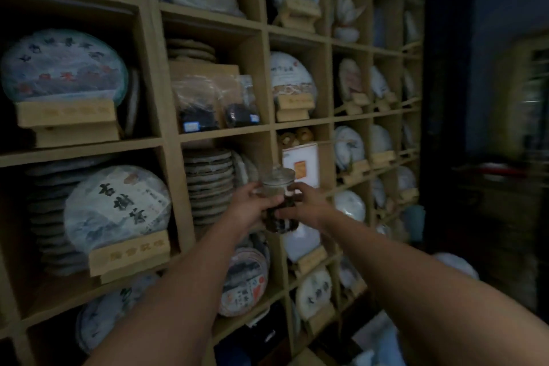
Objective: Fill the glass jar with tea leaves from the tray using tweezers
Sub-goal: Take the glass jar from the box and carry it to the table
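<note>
A small glass jar with a glass lid is held up in front of a wooden shelf wall. Its lower part looks dark with tea leaves. My left hand grips the jar from the left side. My right hand grips it from the right, fingers curled round the glass. The jar hangs in the air just before a shelf compartment holding a white box. No tray and no tweezers are in view.
The wooden shelf wall fills the view, its compartments packed with wrapped round tea cakes on wooden stands, stacked cakes and plastic bags of tea. A dark room lies to the right.
</note>
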